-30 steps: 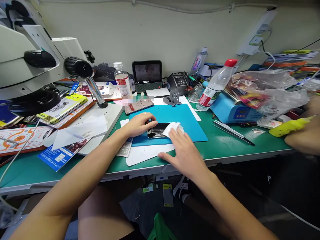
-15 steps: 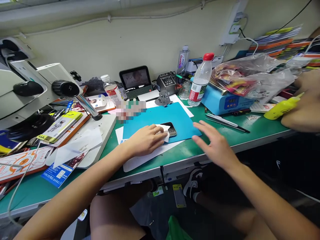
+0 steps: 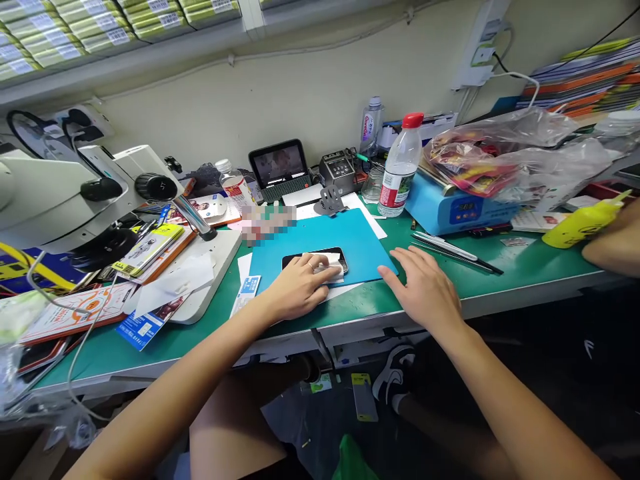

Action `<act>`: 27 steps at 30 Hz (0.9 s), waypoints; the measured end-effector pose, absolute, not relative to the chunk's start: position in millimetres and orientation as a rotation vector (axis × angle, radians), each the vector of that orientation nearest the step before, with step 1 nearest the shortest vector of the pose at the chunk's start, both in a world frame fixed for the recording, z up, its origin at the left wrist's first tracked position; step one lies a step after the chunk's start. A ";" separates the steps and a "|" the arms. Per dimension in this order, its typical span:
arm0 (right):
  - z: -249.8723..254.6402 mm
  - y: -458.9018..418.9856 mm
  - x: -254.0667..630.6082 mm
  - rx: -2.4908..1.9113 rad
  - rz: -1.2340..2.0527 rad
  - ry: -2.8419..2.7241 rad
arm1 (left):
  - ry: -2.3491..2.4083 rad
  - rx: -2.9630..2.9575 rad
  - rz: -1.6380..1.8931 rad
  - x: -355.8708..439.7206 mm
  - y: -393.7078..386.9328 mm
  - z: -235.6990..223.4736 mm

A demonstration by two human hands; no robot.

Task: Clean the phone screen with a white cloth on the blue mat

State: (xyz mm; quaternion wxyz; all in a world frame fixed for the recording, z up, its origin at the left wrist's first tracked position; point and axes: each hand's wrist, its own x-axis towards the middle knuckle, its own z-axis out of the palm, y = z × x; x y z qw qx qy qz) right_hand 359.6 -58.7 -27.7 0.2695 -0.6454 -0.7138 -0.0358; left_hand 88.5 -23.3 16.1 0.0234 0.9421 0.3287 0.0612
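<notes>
A smartphone (image 3: 289, 261) lies on a blue mat (image 3: 330, 230), its middle covered by my left hand (image 3: 303, 283). Under those fingers is a white wipe (image 3: 334, 260), bunched and pressed against the phone's surface. Parts of the phone's dark ends show on both sides of the hand. My right hand (image 3: 425, 287) rests by the mat's right front corner, fingers spread and holding nothing.
A microscope (image 3: 115, 193) stands on the left, near boxes and papers. Behind the mat are a small screen (image 3: 280, 167) and a water bottle (image 3: 400, 170). Tweezers (image 3: 460, 253), a blue machine (image 3: 460, 210) and a yellow bottle (image 3: 580, 223), near another person's arm, are to the right.
My left hand and the wipe have shifted over the phone, exposing its left end. My right hand has lowered toward the table by the mat. The camera view has tilted and shifted.
</notes>
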 end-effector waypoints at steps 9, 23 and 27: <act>-26.7 -57.8 358.7 -1.770 -0.100 -1.940 | 1.110 2.860 0.205 90.6 -24.3 11.9; -26.0 -58.3 359.4 -1.783 -0.126 -1.963 | 1.351 2.802 0.378 107.8 -47.8 -1.3; -24.0 -57.0 356.1 -1.787 -0.143 -1.955 | 1.498 2.692 0.386 136.5 -43.1 -2.6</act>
